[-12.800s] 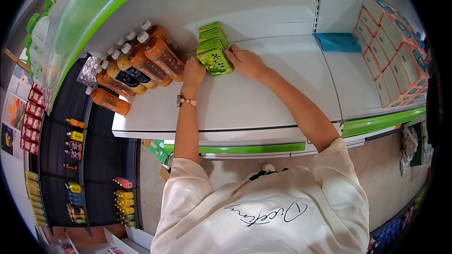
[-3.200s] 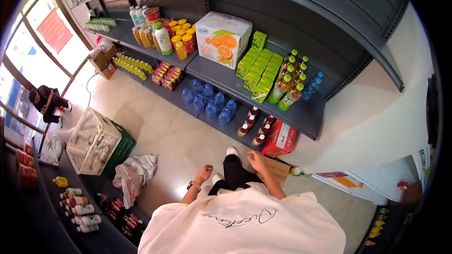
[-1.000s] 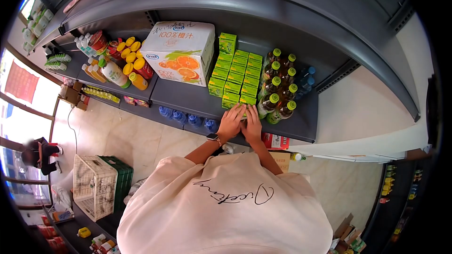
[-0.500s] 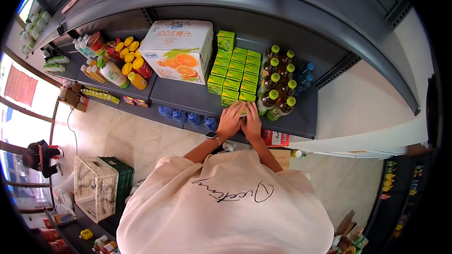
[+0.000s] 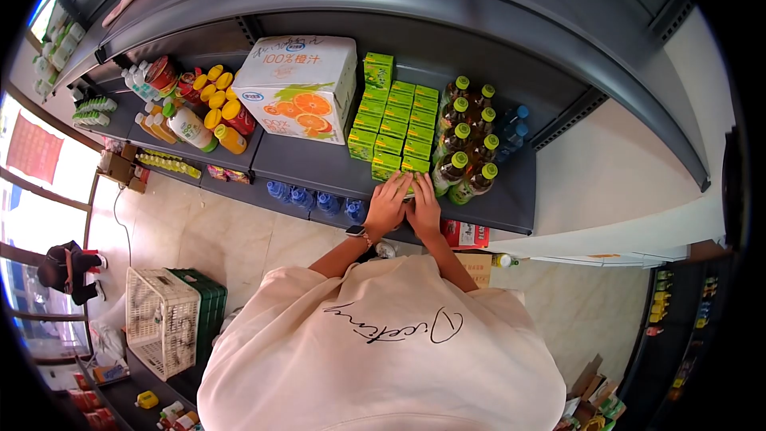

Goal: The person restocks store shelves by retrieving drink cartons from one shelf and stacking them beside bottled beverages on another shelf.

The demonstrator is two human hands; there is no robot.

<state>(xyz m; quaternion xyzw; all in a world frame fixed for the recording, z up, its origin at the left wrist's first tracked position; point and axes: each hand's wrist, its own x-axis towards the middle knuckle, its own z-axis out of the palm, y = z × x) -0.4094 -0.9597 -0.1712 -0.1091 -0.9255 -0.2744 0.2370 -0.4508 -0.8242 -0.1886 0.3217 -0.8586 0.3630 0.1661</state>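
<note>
Several small green drink cartons (image 5: 395, 124) stand in tight rows on the dark grey shelf. At the front edge of these rows, my left hand (image 5: 388, 206) and my right hand (image 5: 424, 207) are close together, with their fingers bent over a front green carton (image 5: 411, 190). That carton is mostly covered by my fingers, only a bit of green showing between them. Just right of my right hand are several dark bottles with green caps (image 5: 471, 140). A white juice box with oranges printed on it (image 5: 297, 92) sits to the left of the cartons.
Yellow-capped bottles (image 5: 219, 96) stand farther left on the shelf, and blue-capped water bottles (image 5: 302, 198) sit below its front edge. A shelf beam (image 5: 383, 0) runs overhead. Behind to the left are a white crate (image 5: 163, 323) and a person (image 5: 70, 271).
The view has shifted slightly, so the shelf goods appear a little farther left. My hands stay at the same front carton with almost no visible movement.
</note>
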